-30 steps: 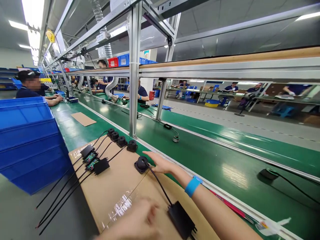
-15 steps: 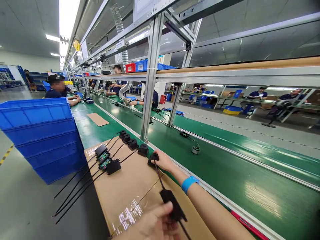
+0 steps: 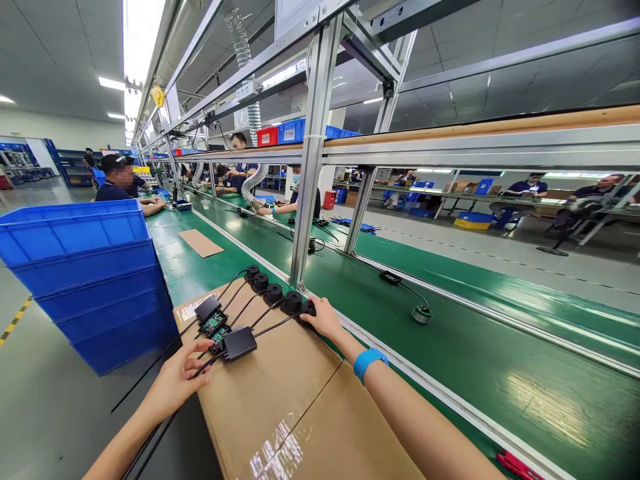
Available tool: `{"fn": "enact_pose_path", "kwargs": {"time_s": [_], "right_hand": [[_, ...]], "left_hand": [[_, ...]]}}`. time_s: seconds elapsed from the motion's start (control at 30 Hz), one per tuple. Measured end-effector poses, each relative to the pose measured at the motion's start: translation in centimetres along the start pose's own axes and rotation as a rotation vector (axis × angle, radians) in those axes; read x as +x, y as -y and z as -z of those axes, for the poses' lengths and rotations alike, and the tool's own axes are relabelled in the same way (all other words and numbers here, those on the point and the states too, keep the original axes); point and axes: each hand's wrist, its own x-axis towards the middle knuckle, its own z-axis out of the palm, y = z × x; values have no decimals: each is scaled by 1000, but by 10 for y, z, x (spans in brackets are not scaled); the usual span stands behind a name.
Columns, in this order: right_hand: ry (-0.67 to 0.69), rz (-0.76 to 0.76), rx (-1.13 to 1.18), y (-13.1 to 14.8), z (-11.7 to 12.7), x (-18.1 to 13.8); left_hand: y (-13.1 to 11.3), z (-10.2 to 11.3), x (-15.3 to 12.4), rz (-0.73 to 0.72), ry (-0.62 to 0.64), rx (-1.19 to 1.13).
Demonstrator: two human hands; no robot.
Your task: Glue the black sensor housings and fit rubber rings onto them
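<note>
My left hand [image 3: 183, 377], at the left edge of the cardboard, has its fingers closed on a black cable [image 3: 206, 365] where it leaves a flat black box [image 3: 239, 345]. My right hand [image 3: 324, 319] is closed around a black round part [image 3: 308, 309] at the other end of that unit, partly hidden by its fingers. Similar black round parts [image 3: 273, 293] stand in a row beside it, each with a cable. Their boxes lie side by side; green circuit boards [image 3: 215, 323] show in the open ones. Cable tails hang past the cardboard's left edge.
Flattened cardboard [image 3: 280, 393] covers the green bench. Stacked blue crates [image 3: 110, 287] stand at left. A metal post [image 3: 314, 147] rises behind the row. Across the rail, a box with a round part [image 3: 421, 315] lies on the green belt. A person [image 3: 116, 180] sits farther along.
Both hands have brought the unit leftward, up against the row. My left hand has moved from the box near the front to the cable at left. The view has shifted slightly.
</note>
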Motion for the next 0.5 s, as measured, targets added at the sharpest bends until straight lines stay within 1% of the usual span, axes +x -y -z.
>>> {"fn": "enact_pose_path", "kwargs": {"time_s": [0.07,0.1,0.13,0.2,0.27,0.33,0.4,0.43,0.5], "right_hand": [[-16,-14,13,1,-4,2],[-23,-21,21,1,-5,2],[-29,-26,30,0,-6,2],[-34,-30,48,0,-6,1],[-29,-21,69,-1,-4,0],[-19,1,94,0,-1,-2],[-8,35,118,0,3,-10],[-3,55,128,0,6,-19],[7,88,134,-2,17,-51]], "left_hand": [[1,6,7,-22,-25,111],[1,6,7,-22,-10,133],[0,3,4,-19,24,158],[0,-8,-6,-5,134,220],[-1,-21,-19,-23,211,366],[0,-28,-28,-66,196,582],[3,-26,-30,-103,152,777],[6,-22,-29,-108,146,836],[15,-15,-21,-128,151,842]]}}
